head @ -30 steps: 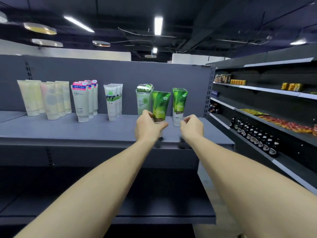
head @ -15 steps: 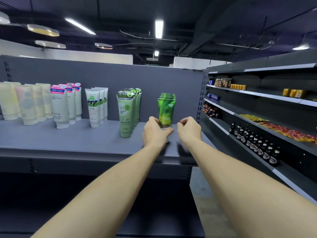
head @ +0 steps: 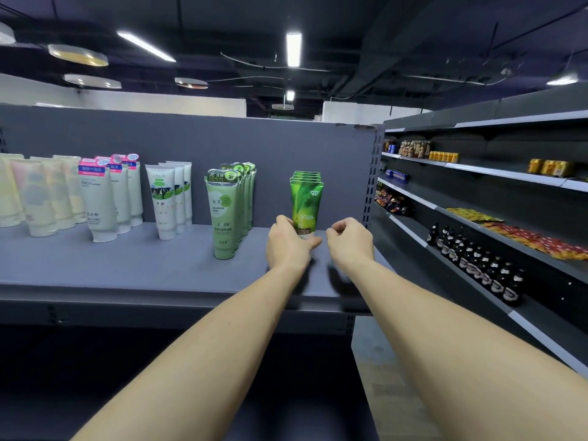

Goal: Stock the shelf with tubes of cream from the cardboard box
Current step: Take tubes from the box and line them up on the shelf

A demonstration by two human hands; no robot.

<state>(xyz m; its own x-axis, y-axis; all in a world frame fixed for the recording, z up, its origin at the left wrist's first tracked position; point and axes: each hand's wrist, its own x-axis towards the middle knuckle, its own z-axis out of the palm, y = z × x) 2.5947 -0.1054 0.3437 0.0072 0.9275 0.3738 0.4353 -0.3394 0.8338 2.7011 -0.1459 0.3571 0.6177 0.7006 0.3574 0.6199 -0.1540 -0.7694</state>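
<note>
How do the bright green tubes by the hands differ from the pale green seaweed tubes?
The bright green tubes are glossy, vivid and shorter; the seaweed tubes are pale, matte and taller. The left hand grips the front bright one; the seaweed row stands untouched. Both rows stand upright, single file.

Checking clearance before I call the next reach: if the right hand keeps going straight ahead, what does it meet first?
Likely nothing until the shelf's grey back panel; the right hand sits just right of the bright green tubes, though depth is uncertain.
</note>
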